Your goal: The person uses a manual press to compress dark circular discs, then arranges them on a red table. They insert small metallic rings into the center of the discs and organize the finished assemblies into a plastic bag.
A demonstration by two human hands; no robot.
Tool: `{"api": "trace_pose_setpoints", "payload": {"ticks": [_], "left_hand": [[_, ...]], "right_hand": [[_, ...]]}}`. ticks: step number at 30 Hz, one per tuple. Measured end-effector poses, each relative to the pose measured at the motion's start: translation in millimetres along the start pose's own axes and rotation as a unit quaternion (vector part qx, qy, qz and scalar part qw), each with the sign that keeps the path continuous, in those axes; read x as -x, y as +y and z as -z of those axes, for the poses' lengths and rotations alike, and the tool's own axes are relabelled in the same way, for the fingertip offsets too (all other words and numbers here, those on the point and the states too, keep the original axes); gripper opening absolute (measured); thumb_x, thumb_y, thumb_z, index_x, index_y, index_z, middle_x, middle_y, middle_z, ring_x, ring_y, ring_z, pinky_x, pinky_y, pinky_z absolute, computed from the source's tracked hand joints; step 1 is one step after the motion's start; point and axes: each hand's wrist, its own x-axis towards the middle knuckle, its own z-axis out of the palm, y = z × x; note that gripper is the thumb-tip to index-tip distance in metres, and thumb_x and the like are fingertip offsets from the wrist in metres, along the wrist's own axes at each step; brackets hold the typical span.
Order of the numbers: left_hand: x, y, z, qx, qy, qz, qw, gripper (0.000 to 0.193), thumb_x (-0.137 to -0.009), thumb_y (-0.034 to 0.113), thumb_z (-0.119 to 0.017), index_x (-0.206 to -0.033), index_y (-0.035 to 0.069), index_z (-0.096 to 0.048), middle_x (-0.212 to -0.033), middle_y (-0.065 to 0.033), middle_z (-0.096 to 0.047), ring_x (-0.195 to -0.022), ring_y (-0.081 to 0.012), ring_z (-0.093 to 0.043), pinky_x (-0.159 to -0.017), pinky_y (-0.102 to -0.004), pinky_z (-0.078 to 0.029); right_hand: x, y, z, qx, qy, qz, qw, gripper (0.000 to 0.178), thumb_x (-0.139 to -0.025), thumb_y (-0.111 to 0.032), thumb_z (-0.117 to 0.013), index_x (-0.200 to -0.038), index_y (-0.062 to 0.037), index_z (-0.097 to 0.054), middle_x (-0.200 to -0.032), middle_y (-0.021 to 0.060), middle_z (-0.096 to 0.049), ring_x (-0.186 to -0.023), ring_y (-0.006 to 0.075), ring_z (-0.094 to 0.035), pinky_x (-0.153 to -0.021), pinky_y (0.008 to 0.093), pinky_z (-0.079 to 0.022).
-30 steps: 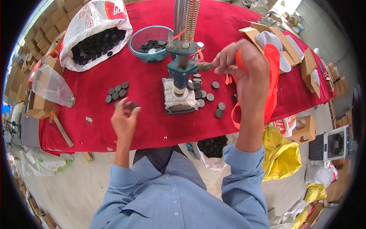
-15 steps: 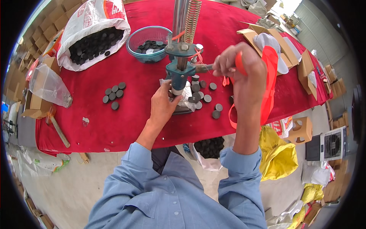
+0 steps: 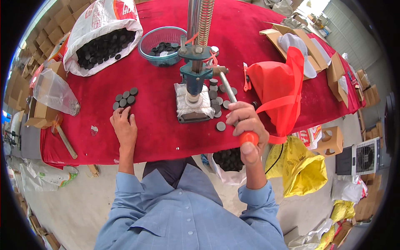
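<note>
Just below the front edge of a red-covered table [image 3: 158,139], one white bag [image 3: 233,180] heaped with dark discs [image 3: 228,159], past counting. Wrapped snugly around the orange knob [image 3: 248,138] and shaft of one lever [image 3: 228,88], slanting toward the front edge: the right hand [image 3: 253,123], with one orange-red bag [image 3: 275,83] close by. At the near side of a tidy cluster of black discs [image 3: 131,99], the left hand [image 3: 125,130], fingers slightly parted; impossible to tell whether pinching one. Six in view there, perhaps another beneath the fingertips. At centre, one bench press [image 3: 195,81], ram [image 3: 193,98] low against a plastic-wrapped base [image 3: 182,109]: by that evidence, one stroke at or near bottom, with anything underneath hidden. Just to the right, roughly a dozen loose discs [image 3: 221,126], some overlapping; probably finished, with the six at left yet to go. Farther back, one blue-green bowl [image 3: 161,62] partly filled with black pieces [image 3: 164,48] and one large white sack [image 3: 110,23] loaded with many more, neither countable, suggesting plenty left.
</note>
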Motion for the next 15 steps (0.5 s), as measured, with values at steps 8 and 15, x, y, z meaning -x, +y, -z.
{"api": "trace_pose_setpoints", "payload": {"ticks": [8, 15], "left_hand": [[11, -11, 6, 0.140, -0.019, 0.053, 0.989, 0.039, -0.090, 0.005, -0.079, -0.129, 0.005, -0.074, -0.113, -0.0143, -0.067, -0.094, -0.0271, -0.066, -0.083, -0.0389, -0.055], [-13, 104, -7, 0.304, -0.078, 0.007, 0.949, 0.057, -0.081, 0.009, -0.088, -0.133, 0.000, -0.067, -0.102, -0.0146, -0.075, -0.074, -0.0222, -0.068, -0.070, -0.0371, -0.057]], "right_hand": [[31, 17, -18, -0.035, 0.072, 0.000, 0.997, 0.050, -0.098, -0.054, -0.064, -0.086, -0.0050, -0.061, -0.096, 0.0150, -0.065, -0.116, 0.0376, -0.061, -0.097, 0.0514, -0.051], [-27, -11, 3, 0.004, 0.017, -0.002, 1.000, 0.048, -0.098, -0.049, -0.063, -0.086, -0.0019, -0.061, -0.089, 0.0130, -0.064, -0.101, 0.0317, -0.065, -0.098, 0.0496, -0.051]]}}
